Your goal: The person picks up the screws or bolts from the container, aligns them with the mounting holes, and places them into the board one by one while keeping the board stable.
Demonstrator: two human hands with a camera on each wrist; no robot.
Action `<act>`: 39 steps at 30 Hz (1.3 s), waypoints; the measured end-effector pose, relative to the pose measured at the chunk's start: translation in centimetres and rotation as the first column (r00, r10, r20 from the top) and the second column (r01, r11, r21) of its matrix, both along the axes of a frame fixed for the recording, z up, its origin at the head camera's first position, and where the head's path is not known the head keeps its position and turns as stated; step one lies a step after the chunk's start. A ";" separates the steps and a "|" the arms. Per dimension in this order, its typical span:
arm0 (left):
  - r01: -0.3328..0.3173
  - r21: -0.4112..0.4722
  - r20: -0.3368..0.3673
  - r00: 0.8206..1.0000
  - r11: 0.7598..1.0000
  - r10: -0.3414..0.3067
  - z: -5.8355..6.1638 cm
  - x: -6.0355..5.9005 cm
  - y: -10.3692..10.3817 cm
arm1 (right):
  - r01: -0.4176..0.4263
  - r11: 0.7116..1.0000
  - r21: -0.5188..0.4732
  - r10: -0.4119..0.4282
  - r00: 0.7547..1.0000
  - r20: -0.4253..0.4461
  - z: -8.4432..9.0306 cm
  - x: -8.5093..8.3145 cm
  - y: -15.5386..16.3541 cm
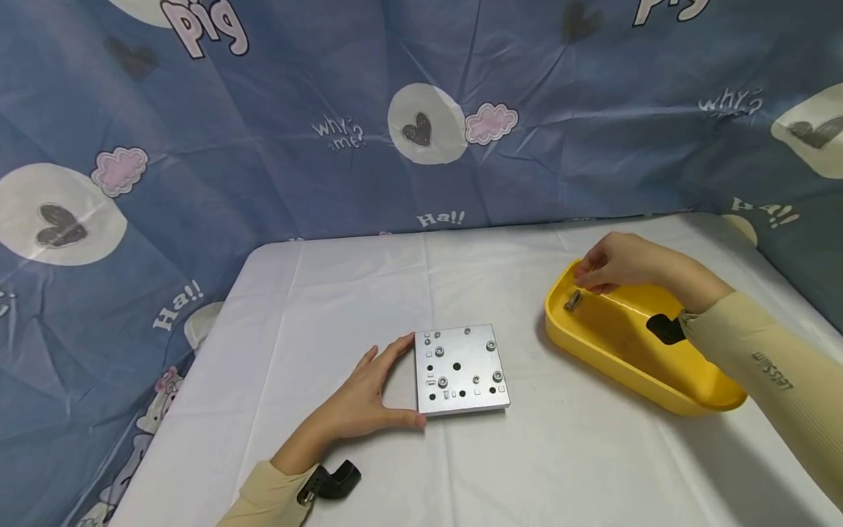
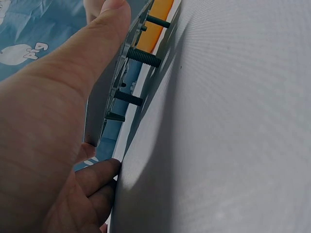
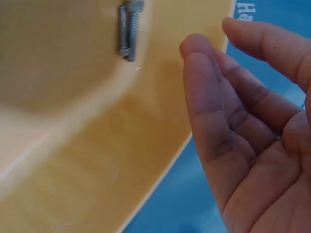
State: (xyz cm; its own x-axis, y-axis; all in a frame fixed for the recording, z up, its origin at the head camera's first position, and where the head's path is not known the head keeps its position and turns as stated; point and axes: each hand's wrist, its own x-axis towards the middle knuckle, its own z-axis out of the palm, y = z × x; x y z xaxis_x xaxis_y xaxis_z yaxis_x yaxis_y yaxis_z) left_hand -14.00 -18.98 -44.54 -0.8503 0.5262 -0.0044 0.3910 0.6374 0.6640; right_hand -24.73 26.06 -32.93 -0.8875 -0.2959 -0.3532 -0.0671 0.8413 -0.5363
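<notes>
Your left hand (image 1: 369, 399) rests flat and open on the desk (image 1: 329, 293), with finger and thumb touching the left edge of the metal plate (image 1: 461, 369). The plate sits near the middle, with bare white cloth all around it. Your right hand (image 1: 615, 263) hangs loose and open over the far end of the yellow tray (image 1: 632, 359), just above a small bolt (image 1: 573, 301) lying inside. A blue cloth (image 1: 263, 110) hangs behind.

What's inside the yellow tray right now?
Two bolts lie side by side in the far corner of the yellow tray, just under the right hand. The forearm and a black wrist mount cover part of the floor, so anything there is hidden.
</notes>
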 end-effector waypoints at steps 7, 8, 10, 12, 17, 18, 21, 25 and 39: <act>-0.004 -0.001 0.003 1.000 1.000 0.004 0.1 0.0 0.0 | -0.018 1.000 0.024 0.019 1.000 -0.005 -1.5 -0.3 0.7; -0.004 -0.002 0.004 1.000 1.000 0.004 0.1 0.0 0.0 | -0.025 0.999 0.032 0.025 1.000 -0.004 -1.8 -0.4 0.8; -0.004 -0.003 0.005 1.000 1.000 0.004 0.0 0.0 0.0 | -0.034 0.998 0.045 0.034 0.999 -0.002 -2.3 -0.4 0.8; -0.002 -0.002 0.005 1.000 1.000 0.002 -0.1 0.0 0.0 | -0.042 0.998 0.055 0.042 0.999 -0.004 -2.7 -0.4 0.9; -0.001 0.006 0.001 1.000 1.000 0.001 -0.2 -0.1 -0.1 | -0.047 0.997 0.058 0.048 0.999 -0.020 -3.2 -0.3 0.9; -0.001 0.008 0.000 1.000 1.000 0.001 -0.2 -0.1 -0.1 | -0.046 0.997 0.056 0.047 0.999 -0.021 -3.3 -0.2 0.9; 0.000 0.009 -0.002 1.000 1.000 0.000 -0.2 -0.1 -0.1 | -0.043 0.997 0.056 0.045 0.999 -0.029 -3.4 -0.2 0.8; -0.003 0.008 0.001 1.000 1.000 0.003 -0.2 -0.1 -0.2 | -0.033 0.998 0.060 0.036 0.998 -0.045 -3.6 -0.3 0.5; -0.001 0.012 -0.003 1.000 1.000 0.001 0.0 0.1 -0.1 | -0.016 0.996 0.083 0.020 0.999 -0.046 -4.1 -0.2 0.0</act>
